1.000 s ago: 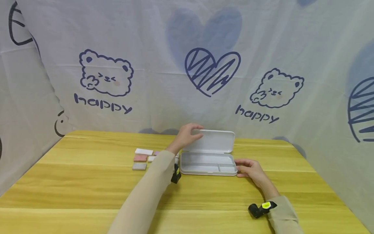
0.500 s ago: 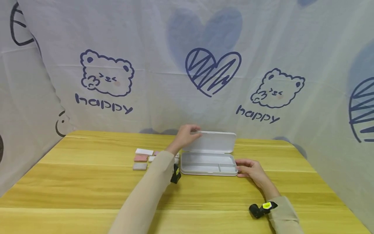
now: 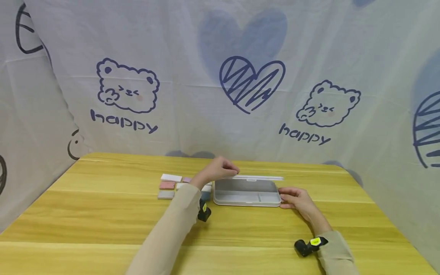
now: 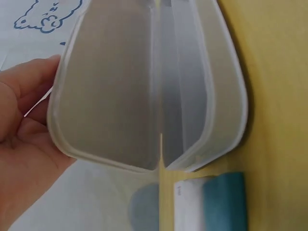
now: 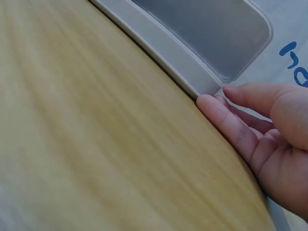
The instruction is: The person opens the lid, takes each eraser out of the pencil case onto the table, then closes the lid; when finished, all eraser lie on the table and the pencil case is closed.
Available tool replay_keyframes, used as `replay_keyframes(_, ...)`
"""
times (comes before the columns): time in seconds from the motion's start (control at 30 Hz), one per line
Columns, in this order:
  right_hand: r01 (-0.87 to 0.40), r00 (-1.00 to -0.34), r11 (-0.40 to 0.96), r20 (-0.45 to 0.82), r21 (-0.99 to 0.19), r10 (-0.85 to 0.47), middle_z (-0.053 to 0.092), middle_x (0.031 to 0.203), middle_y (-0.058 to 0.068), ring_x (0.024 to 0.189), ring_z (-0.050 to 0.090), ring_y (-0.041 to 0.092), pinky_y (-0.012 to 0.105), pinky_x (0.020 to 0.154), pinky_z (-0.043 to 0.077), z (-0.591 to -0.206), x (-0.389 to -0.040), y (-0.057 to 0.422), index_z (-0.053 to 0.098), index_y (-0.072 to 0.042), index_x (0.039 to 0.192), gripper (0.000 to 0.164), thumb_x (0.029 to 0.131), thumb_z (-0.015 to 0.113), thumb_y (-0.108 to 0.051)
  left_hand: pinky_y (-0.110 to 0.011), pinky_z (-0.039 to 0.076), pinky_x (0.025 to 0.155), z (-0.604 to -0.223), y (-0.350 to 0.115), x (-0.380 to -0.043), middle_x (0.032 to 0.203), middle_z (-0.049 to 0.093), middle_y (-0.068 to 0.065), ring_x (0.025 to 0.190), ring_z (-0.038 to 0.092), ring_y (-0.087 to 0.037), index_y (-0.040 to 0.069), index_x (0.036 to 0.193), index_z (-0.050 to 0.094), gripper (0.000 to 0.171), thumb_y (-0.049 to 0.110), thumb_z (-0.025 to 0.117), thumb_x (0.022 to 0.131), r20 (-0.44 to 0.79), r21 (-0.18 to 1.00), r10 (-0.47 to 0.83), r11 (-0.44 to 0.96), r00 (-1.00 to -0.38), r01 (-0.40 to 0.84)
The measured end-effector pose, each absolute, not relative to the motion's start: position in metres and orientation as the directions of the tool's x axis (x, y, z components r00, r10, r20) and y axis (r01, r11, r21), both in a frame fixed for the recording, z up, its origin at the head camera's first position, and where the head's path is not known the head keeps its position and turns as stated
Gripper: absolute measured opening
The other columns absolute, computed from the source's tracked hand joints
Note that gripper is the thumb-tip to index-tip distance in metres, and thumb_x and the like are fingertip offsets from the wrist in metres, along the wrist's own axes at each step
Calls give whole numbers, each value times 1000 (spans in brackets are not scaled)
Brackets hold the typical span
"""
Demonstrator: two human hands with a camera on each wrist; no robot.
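Observation:
A pale grey pencil case [image 3: 246,203] stands on the table, its tray split into compartments with nothing seen in them. Its hinged lid [image 3: 262,178] is tipped forward over the back part, almost edge-on in the head view. My left hand [image 3: 218,170] grips the lid's left edge, with the thumb at the rim in the left wrist view. At the opposite end, my right hand [image 3: 298,202] rests fairly straight fingers against the case. In the right wrist view, fingertips [image 5: 208,102] touch its corner near the tabletop. Some fingers of each hand are partly hidden.
Several small eraser-like blocks lie left of the case, among them a white block [image 3: 171,178], a pink block [image 3: 167,185] and a grey block [image 3: 166,195]. A teal-and-white block [image 4: 224,202] lies close to the case. A printed cloth [image 3: 192,114] hangs behind the table.
The lid has swung forward and down from nearly upright, with my left hand lowering along with it. My right hand has stayed at the case's right end.

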State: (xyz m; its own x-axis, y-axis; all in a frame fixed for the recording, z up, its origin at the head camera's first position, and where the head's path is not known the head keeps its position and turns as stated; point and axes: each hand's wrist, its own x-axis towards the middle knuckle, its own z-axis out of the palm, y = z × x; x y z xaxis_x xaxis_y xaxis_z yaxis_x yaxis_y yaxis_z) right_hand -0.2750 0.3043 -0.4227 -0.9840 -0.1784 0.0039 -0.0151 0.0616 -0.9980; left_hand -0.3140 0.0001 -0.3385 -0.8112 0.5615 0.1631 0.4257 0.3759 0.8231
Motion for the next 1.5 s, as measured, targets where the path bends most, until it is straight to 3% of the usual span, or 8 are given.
replay_keyframes(0.2, -18, -983, 48, 9, -999, -181, 59, 95, 9, 75, 60, 14, 31, 65, 52, -423, -275, 305, 40, 25, 113, 32, 85, 48, 11, -22, 47, 70, -346, 5, -308, 97, 65, -8, 84, 59, -12, -1, 98, 67, 17, 6, 61, 84, 107, 801, 617, 411, -780, 436)
replay_keyframes(0.4, -13, -982, 27, 8, -1000, -188, 60, 83, 6, 71, 60, 15, 30, 64, 52, -423, -275, 305, 56, 10, 102, 18, 86, 48, 9, -19, 42, 60, -355, 11, -305, 86, 65, -5, 67, 51, -7, 2, 102, 67, 20, 6, 61, 84, 77, 768, 708, 407, -702, 494)
replay_keyframes(0.5, -20, -982, 39, 12, -999, -188, 60, 83, 6, 71, 60, 15, 30, 64, 52, -423, -275, 305, 50, 17, 110, 25, 86, 46, 10, -18, 36, 54, -358, 13, -305, 75, 61, -4, 57, 40, -6, 3, 104, 66, 22, 5, 62, 83, 70, 748, 744, 401, -665, 528)
replay_keyframes(0.6, -12, -985, 54, 2, -998, -172, 60, 82, 6, 70, 59, 14, 30, 63, 52, -423, -276, 304, 40, 23, 117, 33, 87, 43, 10, -18, 34, 53, -361, 16, -304, 79, 63, -5, 53, 34, -7, 2, 105, 66, 23, 4, 63, 82, 61, 740, 761, 399, -645, 541)
replay_keyframes(0.73, -6, -988, 46, -1, -999, -155, 59, 81, 6, 68, 59, 13, 31, 63, 52, -423, -277, 304, 37, 24, 118, 33, 88, 39, 11, -18, 37, 62, -366, 18, -303, 101, 65, -5, 63, 40, -7, 2, 103, 67, 24, 3, 66, 79, 59, 719, 763, 414, -643, 558)
replay_keyframes(0.9, -18, -990, 30, 13, -999, -143, 60, 84, 5, 67, 60, 14, 31, 62, 52, -424, -277, 304, 39, 24, 117, 31, 89, 37, 11, -19, 40, 76, -370, 20, -303, 107, 62, -5, 85, 48, -8, 4, 103, 67, 29, 1, 69, 75, 31, 720, 752, 440, -658, 537)
replay_keyframes(1.33, -11, -988, -7, 12, -1000, -156, 60, 85, 5, 67, 59, 13, 29, 62, 52, -422, -276, 304, 39, 25, 115, 29, 89, 40, 11, -21, 41, 83, -366, 21, -298, 109, 62, -7, 98, 53, -17, 2, 104, 66, 30, -3, 67, 75, 9, 677, 780, 455, -626, 578)
replay_keyframes(1.5, -13, -988, -7, 14, -1000, -156, 61, 84, 4, 67, 59, 13, 29, 62, 52, -423, -275, 305, 45, 23, 112, 27, 89, 41, 11, -21, 41, 81, -368, 22, -300, 109, 62, -6, 94, 53, -15, 2, 104, 66, 30, -3, 68, 74, 14, 679, 786, 446, -618, 583)
